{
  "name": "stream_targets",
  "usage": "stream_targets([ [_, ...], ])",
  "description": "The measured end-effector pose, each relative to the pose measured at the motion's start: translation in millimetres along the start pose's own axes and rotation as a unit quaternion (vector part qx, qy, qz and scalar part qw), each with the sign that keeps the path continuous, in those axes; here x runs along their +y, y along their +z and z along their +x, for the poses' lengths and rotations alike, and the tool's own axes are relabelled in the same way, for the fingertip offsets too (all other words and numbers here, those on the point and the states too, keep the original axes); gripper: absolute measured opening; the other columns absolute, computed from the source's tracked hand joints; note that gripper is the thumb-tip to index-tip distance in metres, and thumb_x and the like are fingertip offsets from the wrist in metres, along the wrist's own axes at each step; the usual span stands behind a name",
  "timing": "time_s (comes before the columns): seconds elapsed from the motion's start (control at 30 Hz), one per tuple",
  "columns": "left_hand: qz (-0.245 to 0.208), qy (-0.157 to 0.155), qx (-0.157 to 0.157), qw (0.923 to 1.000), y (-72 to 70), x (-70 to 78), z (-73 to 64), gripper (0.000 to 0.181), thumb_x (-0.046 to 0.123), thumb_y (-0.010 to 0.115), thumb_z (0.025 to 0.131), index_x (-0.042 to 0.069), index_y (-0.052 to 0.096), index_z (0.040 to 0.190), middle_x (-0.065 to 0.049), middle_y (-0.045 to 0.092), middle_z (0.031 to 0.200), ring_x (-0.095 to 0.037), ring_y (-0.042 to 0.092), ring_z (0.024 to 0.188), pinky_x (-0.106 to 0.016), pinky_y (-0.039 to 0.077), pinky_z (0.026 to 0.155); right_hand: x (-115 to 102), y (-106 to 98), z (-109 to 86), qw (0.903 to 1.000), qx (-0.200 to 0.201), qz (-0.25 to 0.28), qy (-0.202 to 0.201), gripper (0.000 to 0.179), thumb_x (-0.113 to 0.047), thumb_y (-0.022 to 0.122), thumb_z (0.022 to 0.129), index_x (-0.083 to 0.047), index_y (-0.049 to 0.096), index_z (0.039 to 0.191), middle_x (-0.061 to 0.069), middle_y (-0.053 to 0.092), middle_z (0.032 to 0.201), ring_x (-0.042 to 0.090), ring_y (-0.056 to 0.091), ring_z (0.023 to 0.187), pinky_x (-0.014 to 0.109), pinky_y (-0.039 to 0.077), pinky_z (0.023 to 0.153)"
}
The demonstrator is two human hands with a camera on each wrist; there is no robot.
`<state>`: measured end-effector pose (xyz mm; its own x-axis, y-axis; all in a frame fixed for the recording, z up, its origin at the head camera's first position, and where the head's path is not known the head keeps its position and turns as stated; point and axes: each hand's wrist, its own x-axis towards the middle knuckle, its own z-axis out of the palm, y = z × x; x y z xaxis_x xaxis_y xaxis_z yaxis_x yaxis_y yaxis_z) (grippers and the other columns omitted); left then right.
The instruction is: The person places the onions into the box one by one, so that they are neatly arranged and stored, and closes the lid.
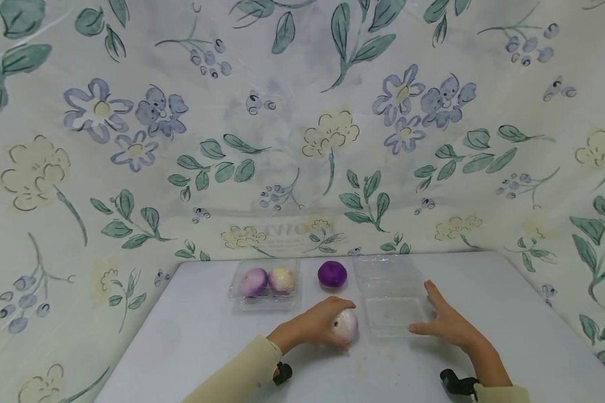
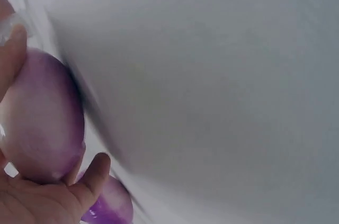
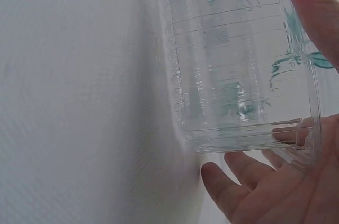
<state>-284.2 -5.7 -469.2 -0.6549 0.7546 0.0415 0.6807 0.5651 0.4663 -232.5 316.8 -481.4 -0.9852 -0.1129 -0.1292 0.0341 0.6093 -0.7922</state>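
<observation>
My left hand (image 1: pixel 322 324) grips a round, pale purple-and-white onion (image 1: pixel 347 326) near the middle of the table, fingers on its far side and thumb on its near side. In the left wrist view the onion (image 2: pixel 45 115) looks smooth, darker purple along one edge. My right hand (image 1: pixel 451 324) is spread beside the right edge of a clear plastic clamshell box (image 1: pixel 395 316), its lid folded back. Fingers and thumb stand apart around the box corner (image 3: pixel 243 139) in the right wrist view; whether they touch it, I cannot tell.
A deep purple onion (image 1: pixel 332 275) stands behind my left hand. To its left, a closed clear clamshell box (image 1: pixel 267 305) holds one purple onion (image 1: pixel 254 282) and one yellowish-white onion (image 1: pixel 282 279). Behind the white table (image 1: pixel 191 336) hangs a flower-patterned sheet (image 1: pixel 292 129).
</observation>
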Motion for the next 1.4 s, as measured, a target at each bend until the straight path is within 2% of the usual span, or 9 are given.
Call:
stream_targets([
  [0.13, -0.010, -0.015, 0.012, 0.9998, -4.5, 1.0, 0.6, 0.086, 0.029, 0.090, 0.070, 0.010, 0.046, 0.142, -0.008, 0.054, 0.140, -0.022, 0.052, 0.130, -0.036, 0.043, 0.110, -0.2, 0.9, -2.4, 0.9999, -0.003, -0.005, 0.012, 0.130, -0.041, 0.084, 0.075, 0.000, -0.009, 0.156, 0.027, -0.014, 0.162, 0.055, -0.001, 0.147, 0.071, 0.006, 0.114],
  [0.23, -0.038, -0.020, 0.027, 0.9987, -8.8, 2.1, 2.8, 0.084, 0.029, 0.088, 0.072, 0.008, 0.043, 0.140, -0.007, 0.054, 0.136, -0.020, 0.054, 0.124, -0.035, 0.048, 0.104, -1.1, 0.9, -3.3, 0.9998, -0.003, -0.011, 0.013, 0.131, -0.041, 0.084, 0.075, 0.000, -0.010, 0.156, 0.029, -0.013, 0.162, 0.056, 0.001, 0.146, 0.071, 0.007, 0.113],
  [0.4, -0.066, -0.014, 0.061, 0.9959, -18.1, 5.6, 9.0, 0.078, 0.029, 0.086, 0.072, 0.008, 0.046, 0.135, -0.006, 0.054, 0.123, -0.016, 0.055, 0.108, -0.030, 0.052, 0.090, -1.9, 0.1, -0.7, 0.9999, -0.001, -0.012, 0.002, 0.131, -0.041, 0.084, 0.075, 0.001, -0.009, 0.156, 0.029, -0.011, 0.162, 0.056, 0.002, 0.146, 0.071, 0.008, 0.113],
  [0.5, -0.062, -0.004, 0.075, 0.9952, -24.5, 9.2, 15.2, 0.074, 0.029, 0.085, 0.071, 0.011, 0.051, 0.133, -0.005, 0.055, 0.118, -0.014, 0.054, 0.102, -0.028, 0.051, 0.084, -2.7, -1.5, 1.7, 1.0000, 0.000, -0.008, -0.001, 0.131, -0.040, 0.085, 0.074, 0.001, -0.009, 0.156, 0.029, -0.011, 0.162, 0.056, 0.003, 0.146, 0.071, 0.009, 0.113],
  [0.7, -0.070, 0.004, 0.091, 0.9934, -31.6, 16.6, 29.8, 0.070, 0.027, 0.084, 0.068, 0.015, 0.055, 0.131, -0.003, 0.057, 0.113, -0.012, 0.051, 0.099, -0.025, 0.049, 0.079, -3.3, -2.7, 5.3, 1.0000, 0.003, 0.000, -0.001, 0.131, -0.038, 0.086, 0.074, -0.001, -0.009, 0.157, 0.028, -0.011, 0.162, 0.055, 0.003, 0.147, 0.071, 0.008, 0.113],
  [0.97, -0.076, -0.004, 0.066, 0.9949, -24.8, 23.4, 35.9, 0.070, 0.026, 0.085, 0.069, 0.019, 0.054, 0.131, -0.002, 0.057, 0.115, -0.009, 0.050, 0.101, -0.022, 0.049, 0.078, -2.4, 0.0, 0.2, 0.9999, -0.001, -0.006, 0.010, 0.131, -0.039, 0.085, 0.074, 0.002, -0.009, 0.156, 0.030, -0.011, 0.161, 0.055, 0.004, 0.146, 0.069, 0.010, 0.114],
  [1.07, -0.075, -0.012, 0.068, 0.9948, -24.6, 27.1, 36.8, 0.070, 0.026, 0.084, 0.069, 0.020, 0.054, 0.131, -0.002, 0.057, 0.115, -0.010, 0.051, 0.100, -0.024, 0.050, 0.078, -2.1, 0.0, -1.2, 1.0000, 0.005, -0.007, 0.005, 0.130, -0.039, 0.085, 0.075, 0.002, -0.008, 0.156, 0.030, -0.010, 0.161, 0.056, 0.005, 0.146, 0.070, 0.011, 0.113],
  [1.2, -0.079, -0.022, 0.049, 0.9955, -25.7, 32.3, 39.1, 0.071, 0.026, 0.085, 0.070, 0.022, 0.053, 0.133, -0.002, 0.055, 0.116, -0.010, 0.051, 0.099, -0.025, 0.050, 0.079, -1.0, 0.1, -1.2, 0.9999, 0.002, -0.004, 0.011, 0.130, -0.040, 0.084, 0.075, 0.001, -0.009, 0.156, 0.029, -0.011, 0.162, 0.056, 0.004, 0.146, 0.071, 0.010, 0.113],
  [1.4, -0.074, -0.005, 0.051, 0.9960, -24.7, 36.7, 45.6, 0.071, 0.026, 0.085, 0.070, 0.018, 0.053, 0.133, -0.003, 0.056, 0.115, -0.010, 0.051, 0.099, -0.024, 0.050, 0.080, 0.9, 1.0, 0.7, 0.9999, -0.001, -0.006, 0.013, 0.129, -0.041, 0.084, 0.076, -0.001, -0.008, 0.157, 0.028, -0.010, 0.163, 0.054, 0.004, 0.147, 0.070, 0.011, 0.114],
])
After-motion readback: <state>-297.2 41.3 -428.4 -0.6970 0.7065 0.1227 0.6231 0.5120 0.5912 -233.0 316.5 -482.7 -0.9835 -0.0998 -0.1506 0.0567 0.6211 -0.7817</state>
